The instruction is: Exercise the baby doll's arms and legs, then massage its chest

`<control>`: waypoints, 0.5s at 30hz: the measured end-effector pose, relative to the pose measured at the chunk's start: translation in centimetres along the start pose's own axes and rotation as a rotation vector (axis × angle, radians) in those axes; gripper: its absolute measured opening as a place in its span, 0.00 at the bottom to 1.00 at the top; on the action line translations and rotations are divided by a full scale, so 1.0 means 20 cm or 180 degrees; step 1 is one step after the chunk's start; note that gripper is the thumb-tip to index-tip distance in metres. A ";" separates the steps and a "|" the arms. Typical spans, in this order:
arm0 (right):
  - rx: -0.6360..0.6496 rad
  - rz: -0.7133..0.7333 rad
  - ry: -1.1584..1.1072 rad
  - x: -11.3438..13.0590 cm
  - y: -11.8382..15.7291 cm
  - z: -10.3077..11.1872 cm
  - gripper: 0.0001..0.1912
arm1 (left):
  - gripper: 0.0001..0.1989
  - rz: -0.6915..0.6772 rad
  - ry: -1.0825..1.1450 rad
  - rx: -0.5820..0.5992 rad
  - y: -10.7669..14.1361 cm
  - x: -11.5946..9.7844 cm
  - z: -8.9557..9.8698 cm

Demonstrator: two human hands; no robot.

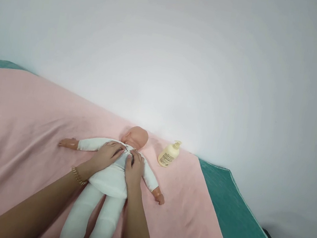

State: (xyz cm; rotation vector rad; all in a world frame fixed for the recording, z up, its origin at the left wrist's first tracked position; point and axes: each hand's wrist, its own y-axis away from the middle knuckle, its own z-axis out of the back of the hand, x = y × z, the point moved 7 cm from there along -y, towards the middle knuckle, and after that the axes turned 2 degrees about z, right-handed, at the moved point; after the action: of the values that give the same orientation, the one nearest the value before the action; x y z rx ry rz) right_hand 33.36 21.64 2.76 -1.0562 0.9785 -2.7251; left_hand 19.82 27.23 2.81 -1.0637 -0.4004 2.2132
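Note:
A baby doll (109,181) with a white cloth body lies on its back on a pink sheet, its head toward the wall and its legs toward me. Its arms are spread out to the sides. My left hand (108,154) rests flat on the left side of the doll's upper chest, fingers stretched toward the neck. On the right side of the chest lies my right hand (135,167), its fingers extended and pointing up toward the shoulder. Neither hand grasps anything. The cloth between them shows a greyish patch.
A pale yellow pump bottle (168,154) stands slightly tilted to the right of the doll's head. The pink sheet (185,218) lies over a green cover (239,214). Behind them rises a white wall (185,59).

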 end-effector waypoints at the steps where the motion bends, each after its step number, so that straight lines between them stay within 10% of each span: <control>1: 0.0030 -0.0002 0.0034 0.00 0.00 0.00 0.15 | 0.16 0.0015 0.0027 0.0019 0.00 0.00 0.00; 15: -0.0726 -0.0267 -0.0780 0.02 0.12 0.19 0.18 | 0.16 0.0106 0.0839 -0.0389 0.12 -0.07 0.16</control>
State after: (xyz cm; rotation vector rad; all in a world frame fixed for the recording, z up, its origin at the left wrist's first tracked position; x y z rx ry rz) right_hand 35.06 17.56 3.81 -1.4580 1.2470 -2.5071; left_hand 16.91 24.46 4.46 -1.4163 -0.4068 2.0618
